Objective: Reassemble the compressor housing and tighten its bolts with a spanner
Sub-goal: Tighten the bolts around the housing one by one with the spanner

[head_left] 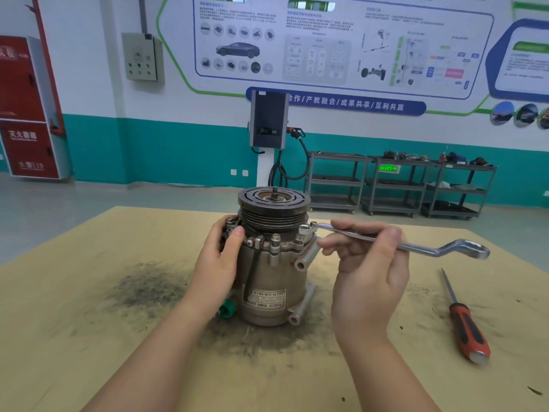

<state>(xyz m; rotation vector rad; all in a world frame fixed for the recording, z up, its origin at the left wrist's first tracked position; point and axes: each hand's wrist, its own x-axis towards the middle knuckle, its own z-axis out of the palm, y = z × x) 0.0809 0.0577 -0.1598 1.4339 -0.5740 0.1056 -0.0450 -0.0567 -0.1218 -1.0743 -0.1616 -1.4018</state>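
Metal compressor stands upright in the middle of the desk. The left hand grips its left side near the top, and the right hand pinches a spanner whose ring sits on a bolt at its top right. A screwdriver lies on the desk, well to its right.

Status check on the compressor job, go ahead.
Left hand steadies compressor. Right hand holds spanner, ring end on a flange bolt. Screwdriver lies clear, right.

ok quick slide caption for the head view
Left hand steadies the compressor while right hand works a spanner on a bolt.
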